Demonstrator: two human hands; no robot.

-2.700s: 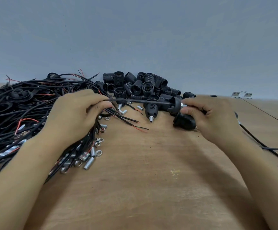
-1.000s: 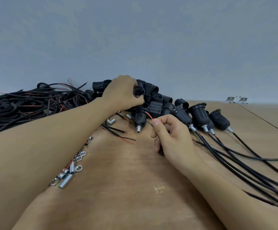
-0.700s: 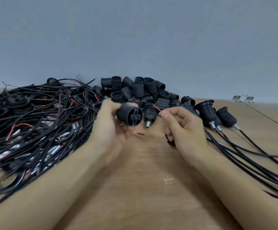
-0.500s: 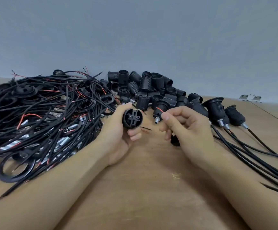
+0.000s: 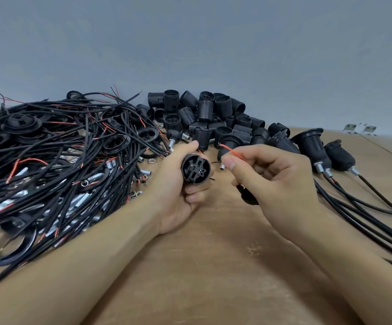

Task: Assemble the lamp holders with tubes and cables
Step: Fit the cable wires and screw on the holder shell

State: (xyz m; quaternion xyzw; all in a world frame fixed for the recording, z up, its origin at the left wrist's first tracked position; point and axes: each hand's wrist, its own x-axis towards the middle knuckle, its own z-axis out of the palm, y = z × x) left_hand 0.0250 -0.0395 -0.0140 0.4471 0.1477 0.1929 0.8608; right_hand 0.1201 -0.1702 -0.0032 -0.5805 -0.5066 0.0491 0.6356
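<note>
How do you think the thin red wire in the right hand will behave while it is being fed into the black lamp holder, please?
Probably floppy: the red wire arcs in a curve above the right hand pinching it. It looks very light, so it may spring away if released. Its thin tip might bend against the lamp holder, which the left hand grips.

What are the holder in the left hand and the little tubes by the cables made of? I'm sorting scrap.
Lamp holder: looks like moulded black plastic, matt, with ribbed inner slots. Small tubes: seemingly metal, given their silvery, shiny surface; which alloy is unclear.
</note>
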